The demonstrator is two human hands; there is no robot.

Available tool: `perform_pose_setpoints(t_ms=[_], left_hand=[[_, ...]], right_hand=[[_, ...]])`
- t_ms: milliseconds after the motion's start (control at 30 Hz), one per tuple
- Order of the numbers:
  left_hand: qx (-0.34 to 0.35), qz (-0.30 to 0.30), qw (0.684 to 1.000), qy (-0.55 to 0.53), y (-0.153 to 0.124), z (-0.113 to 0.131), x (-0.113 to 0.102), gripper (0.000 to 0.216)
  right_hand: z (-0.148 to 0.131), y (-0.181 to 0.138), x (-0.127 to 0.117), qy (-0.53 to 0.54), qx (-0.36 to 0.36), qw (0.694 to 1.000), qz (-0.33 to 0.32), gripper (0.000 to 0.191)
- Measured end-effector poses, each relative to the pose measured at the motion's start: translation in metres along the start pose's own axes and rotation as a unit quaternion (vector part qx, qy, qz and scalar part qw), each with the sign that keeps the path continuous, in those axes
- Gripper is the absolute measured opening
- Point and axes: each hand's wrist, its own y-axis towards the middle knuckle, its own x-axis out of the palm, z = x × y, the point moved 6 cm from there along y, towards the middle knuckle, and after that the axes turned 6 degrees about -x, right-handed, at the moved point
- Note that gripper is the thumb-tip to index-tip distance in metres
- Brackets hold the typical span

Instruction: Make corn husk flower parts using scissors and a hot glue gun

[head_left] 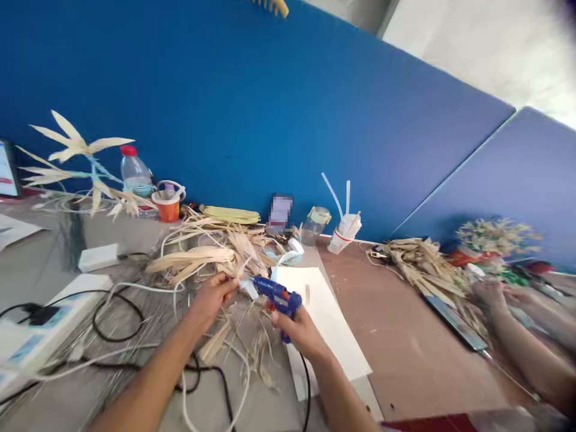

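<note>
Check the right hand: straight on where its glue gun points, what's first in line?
Likely the pale piece in the left hand, then that hand's fingers. The blue glue gun in the right hand points that way; depth is unclear, so I can't tell whether it already touches.

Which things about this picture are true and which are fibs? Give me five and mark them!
1. The right hand holds a blue glue gun. True.
2. The bottle has a green cap. False: its cap is red.
3. The white power strip is left of the glue gun. True.
4. The left hand holds a phone. False: it pinches something pale near the gun's tip, too small to name.
5. The orange cup is right of the white paper. False: it is left of it.
</note>
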Motion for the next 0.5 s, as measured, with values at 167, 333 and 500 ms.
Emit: perform_pose_setpoints(t_ms=[167, 333, 500], left_hand=[[0.006, 0.010, 1.000, -0.003, -0.002, 0.004, 0.002, 0.021], [0.009, 0.019, 1.000, 0.009, -0.006, 0.010, 0.004, 0.027], [0.004, 0.024, 1.000, 0.015, -0.008, 0.013, 0.006, 0.032]], right_hand=[[0.001, -0.001, 0.006, -0.029, 0.007, 0.999, -0.015, 0.036], [0.001, -0.002, 0.010, -0.021, 0.017, 0.999, -0.042, 0.038], [0.003, -0.001, 0.011, -0.014, 0.010, 0.999, -0.050, 0.038]])
